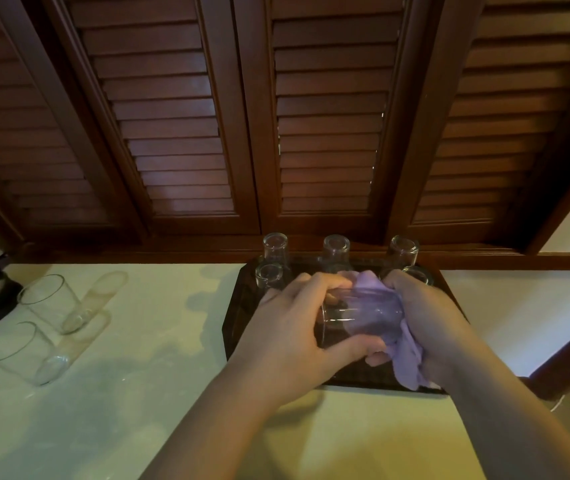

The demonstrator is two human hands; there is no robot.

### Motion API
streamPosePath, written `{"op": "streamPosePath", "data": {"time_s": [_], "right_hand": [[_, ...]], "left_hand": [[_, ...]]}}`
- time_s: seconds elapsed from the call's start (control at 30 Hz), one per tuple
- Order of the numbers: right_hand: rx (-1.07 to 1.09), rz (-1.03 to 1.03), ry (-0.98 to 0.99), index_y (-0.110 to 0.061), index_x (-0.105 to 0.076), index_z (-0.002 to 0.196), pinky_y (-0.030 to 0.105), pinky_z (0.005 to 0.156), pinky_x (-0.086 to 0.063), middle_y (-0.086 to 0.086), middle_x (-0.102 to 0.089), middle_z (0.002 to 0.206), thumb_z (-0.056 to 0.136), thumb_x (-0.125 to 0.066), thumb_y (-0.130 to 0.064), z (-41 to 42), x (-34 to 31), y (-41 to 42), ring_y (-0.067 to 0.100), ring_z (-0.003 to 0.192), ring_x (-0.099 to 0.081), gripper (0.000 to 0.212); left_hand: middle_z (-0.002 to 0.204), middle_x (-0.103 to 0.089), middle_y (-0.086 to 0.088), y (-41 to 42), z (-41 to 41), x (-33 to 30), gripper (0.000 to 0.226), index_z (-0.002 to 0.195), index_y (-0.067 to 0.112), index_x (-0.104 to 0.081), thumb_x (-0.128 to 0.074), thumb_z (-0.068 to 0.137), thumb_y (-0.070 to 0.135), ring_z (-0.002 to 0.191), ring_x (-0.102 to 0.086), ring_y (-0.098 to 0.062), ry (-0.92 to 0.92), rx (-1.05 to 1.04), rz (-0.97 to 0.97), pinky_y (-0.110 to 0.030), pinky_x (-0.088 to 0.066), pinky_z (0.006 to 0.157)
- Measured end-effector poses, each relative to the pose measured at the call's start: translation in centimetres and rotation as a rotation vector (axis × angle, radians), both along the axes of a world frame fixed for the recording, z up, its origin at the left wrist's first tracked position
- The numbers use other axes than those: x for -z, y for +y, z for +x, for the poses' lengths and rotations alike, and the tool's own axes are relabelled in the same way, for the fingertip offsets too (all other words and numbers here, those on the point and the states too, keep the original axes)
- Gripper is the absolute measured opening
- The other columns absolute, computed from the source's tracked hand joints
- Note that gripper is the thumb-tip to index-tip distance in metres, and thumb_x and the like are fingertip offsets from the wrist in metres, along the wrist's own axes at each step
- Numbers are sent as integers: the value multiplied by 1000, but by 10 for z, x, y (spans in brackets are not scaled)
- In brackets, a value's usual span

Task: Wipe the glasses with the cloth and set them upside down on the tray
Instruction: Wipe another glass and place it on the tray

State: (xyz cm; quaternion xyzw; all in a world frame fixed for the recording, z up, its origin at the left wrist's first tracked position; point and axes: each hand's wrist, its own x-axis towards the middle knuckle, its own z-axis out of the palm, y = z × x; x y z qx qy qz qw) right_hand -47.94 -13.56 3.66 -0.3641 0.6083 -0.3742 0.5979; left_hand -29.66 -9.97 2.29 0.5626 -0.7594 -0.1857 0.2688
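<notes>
Over the tray, our left hand grips the glass; right hand pinches the cloth inside. We judge it light, slick, fragile: hold the wall, gently.

Both forearms reached fwd, hands close together. Left hand gripped w/ curled fingers and thumb; right hand clutched too.

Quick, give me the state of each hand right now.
Left hand: fingers curled round the glass, holding it on its side above the tray.
Right hand: gripping the purple cloth against the glass.
</notes>
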Motion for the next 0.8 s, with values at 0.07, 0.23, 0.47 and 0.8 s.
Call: {"op": "streamPosePath", "data": {"time_s": [0.07,0.23,0.47,0.8], "right_hand": [[23,-53,205,-12,-65,102,46,76,-57,19,-69,92,103,-58,-33,0,-3,-5,31,81,-67,21],[-27,-332,483,-22,-70,86,37,71,-49,10,-69,78,104,-54,-28,1,-14,-6,24,77,-68,24],[185,-680,236,-44,-65,122,26,64,-53,-13,-74,93,112,-38,-48,29,7,20,5,85,-72,29],[38,-908,211,-45,-39,158,25,109,-53,-28,-57,148,110,-38,-52,38,33,34,-4,137,-54,49]], "left_hand": [[131,-48,39,-1,-4,-4,78,149,56,-38,-69,83,84,118,-47,8,-64,19,14,-34,-46,116],[132,-66,25,-3,-10,-2,73,148,47,-48,-71,87,80,115,-63,0,-128,10,96,-32,-58,102],[114,-80,24,2,-29,11,45,120,48,-71,-57,87,76,107,-73,8,749,-102,410,-24,-54,97],[119,-83,-6,1,-26,14,39,113,33,-86,-59,91,51,119,-77,-26,1230,-108,441,-46,-61,103]]}}
